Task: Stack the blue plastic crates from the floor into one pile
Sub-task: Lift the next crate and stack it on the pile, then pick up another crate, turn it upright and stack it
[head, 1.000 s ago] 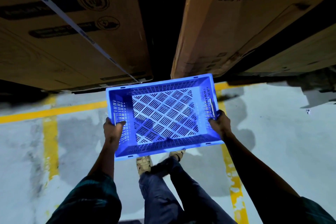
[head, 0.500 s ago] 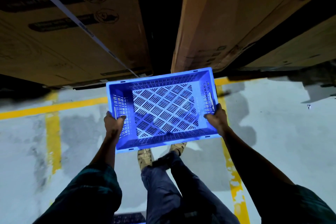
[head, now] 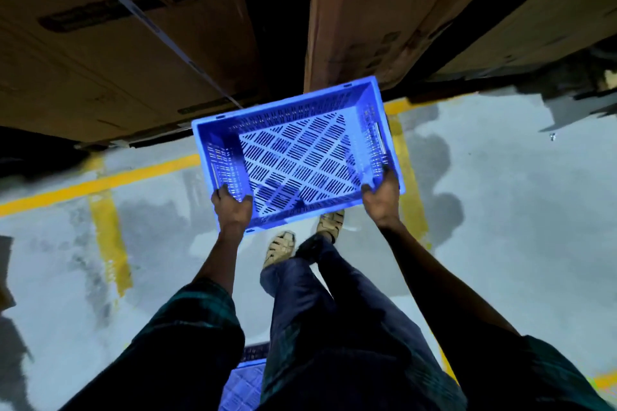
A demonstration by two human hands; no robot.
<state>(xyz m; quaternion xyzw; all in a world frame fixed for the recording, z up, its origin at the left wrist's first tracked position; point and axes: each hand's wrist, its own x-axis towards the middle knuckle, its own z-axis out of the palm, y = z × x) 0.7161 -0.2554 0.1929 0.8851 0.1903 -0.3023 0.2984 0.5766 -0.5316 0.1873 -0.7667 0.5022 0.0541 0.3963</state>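
Head view looks down at a blue plastic crate with slotted sides and floor (head: 297, 157), held up in the air above the grey painted floor with yellow lines (head: 500, 210); the left hand (head: 233, 208) grips its near left corner with fingers curled over the rim, and the right hand (head: 382, 198) grips its near right corner the same way. Two sandalled feet (head: 280, 248) show just under the crate's near edge; big brown cardboard boxes (head: 127, 43) stand past its far edge; another blue plastic crate (head: 243, 384) peeks out low down between the dark trouser legs (head: 334, 327).
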